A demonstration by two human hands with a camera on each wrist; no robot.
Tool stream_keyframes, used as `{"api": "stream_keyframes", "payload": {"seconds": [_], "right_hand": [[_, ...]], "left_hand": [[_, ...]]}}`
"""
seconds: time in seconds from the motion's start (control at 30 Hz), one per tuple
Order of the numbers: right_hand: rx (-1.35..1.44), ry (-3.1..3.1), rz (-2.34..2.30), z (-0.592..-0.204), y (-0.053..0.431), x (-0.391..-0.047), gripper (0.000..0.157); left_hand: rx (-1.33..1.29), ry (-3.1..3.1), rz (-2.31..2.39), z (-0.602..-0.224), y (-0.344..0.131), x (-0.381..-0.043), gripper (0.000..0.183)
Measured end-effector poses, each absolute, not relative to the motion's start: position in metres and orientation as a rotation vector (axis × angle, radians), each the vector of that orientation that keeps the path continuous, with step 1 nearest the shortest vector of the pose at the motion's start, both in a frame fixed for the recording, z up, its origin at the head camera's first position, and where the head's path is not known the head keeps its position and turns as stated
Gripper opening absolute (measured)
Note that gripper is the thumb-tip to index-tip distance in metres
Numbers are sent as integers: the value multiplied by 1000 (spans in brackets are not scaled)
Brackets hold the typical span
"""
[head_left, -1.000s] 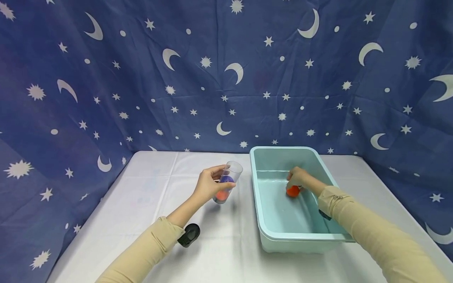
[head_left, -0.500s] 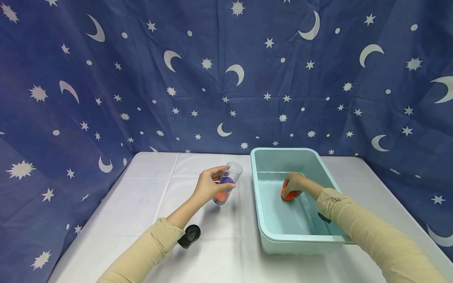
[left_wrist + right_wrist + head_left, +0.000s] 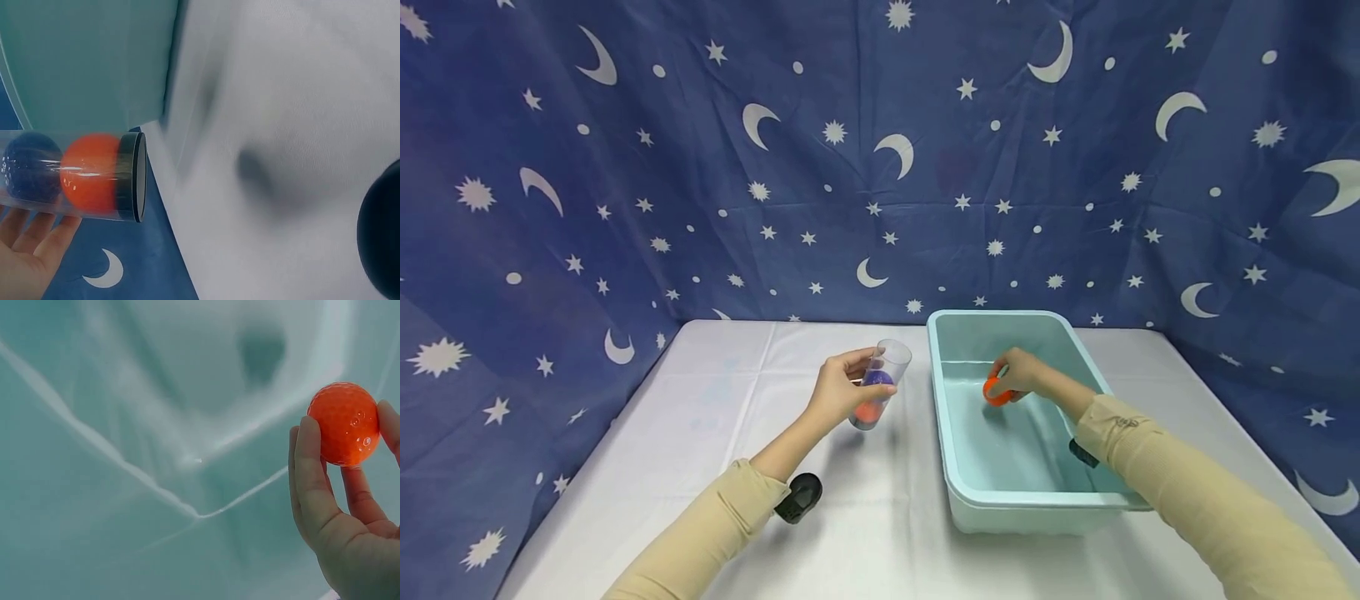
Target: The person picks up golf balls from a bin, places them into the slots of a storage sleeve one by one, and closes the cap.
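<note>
In the head view my left hand (image 3: 837,393) grips a clear cylindrical tube (image 3: 892,353), tilted, above the white table. Inside it are an orange ball (image 3: 90,175) at the dark-based end and a blue-purple ball (image 3: 31,167) against it, both plain in the left wrist view. My right hand (image 3: 1024,372) reaches into a light teal tub (image 3: 958,492) and pinches an orange golf ball (image 3: 344,423) between thumb and fingers. Dimples and wet-looking drops show on this ball in the right wrist view.
A pale line like a water's edge (image 3: 125,464) runs along the tub's inner walls. Below the left wrist is a black rounded device (image 3: 801,497) by the sleeve. A dark blue curtain (image 3: 820,167) with moons and stars hangs behind the white-covered table (image 3: 715,400).
My right hand has moved left and slightly up inside the tub, bringing the orange golf ball along. The left hand and tube have stayed nearly still.
</note>
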State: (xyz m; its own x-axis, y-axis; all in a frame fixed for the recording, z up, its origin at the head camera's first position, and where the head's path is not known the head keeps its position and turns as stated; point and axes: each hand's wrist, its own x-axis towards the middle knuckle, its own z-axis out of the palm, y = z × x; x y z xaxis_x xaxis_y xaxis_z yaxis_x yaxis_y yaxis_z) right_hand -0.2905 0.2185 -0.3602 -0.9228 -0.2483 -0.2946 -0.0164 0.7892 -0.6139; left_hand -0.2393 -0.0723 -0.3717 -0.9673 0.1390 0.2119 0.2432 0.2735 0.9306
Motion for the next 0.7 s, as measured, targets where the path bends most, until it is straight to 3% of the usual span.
{"api": "stream_keyframes", "payload": {"seconds": [0.3, 0.7], "right_hand": [[-270, 2560, -1092, -341, 217, -288, 39], [-364, 2508, -1312, -305, 215, -281, 41]], "left_hand": [[-395, -2417, -1827, -375, -67, -238, 53], [-367, -2414, -1846, -374, -63, -241, 52]]}}
